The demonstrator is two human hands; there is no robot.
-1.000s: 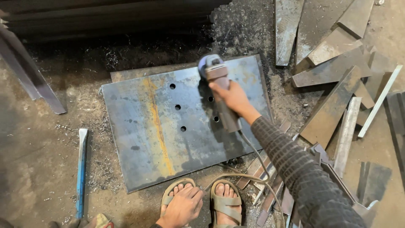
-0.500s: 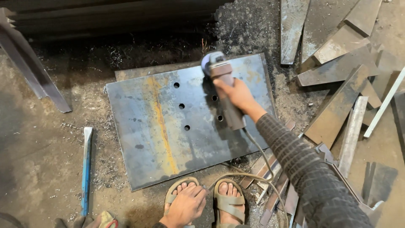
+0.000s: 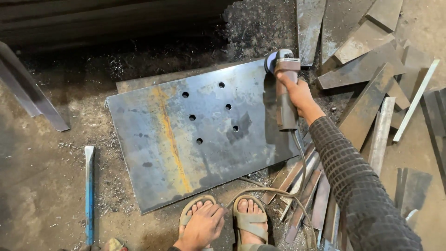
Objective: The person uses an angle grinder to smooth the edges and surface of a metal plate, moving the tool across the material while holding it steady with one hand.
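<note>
A large steel plate [image 3: 195,135] with several drilled holes and a rusty streak lies flat on the floor. My right hand [image 3: 297,95] is wrapped around the body of an angle grinder [image 3: 283,88], whose disc sits at the plate's far right corner. Its cable [image 3: 297,181] trails back past my feet. My left hand [image 3: 202,227] rests on my left foot, which wears a sandal, at the plate's near edge.
A heap of cut steel strips and offcuts [image 3: 371,79] covers the floor to the right. A blue chisel [image 3: 89,193] lies on the left. Dark steel bars [image 3: 28,88] lie at the far left. Metal shavings are scattered around the plate.
My right hand has carried the grinder rightwards, off the middle holes to the plate's far right corner. The left hand stays on the foot.
</note>
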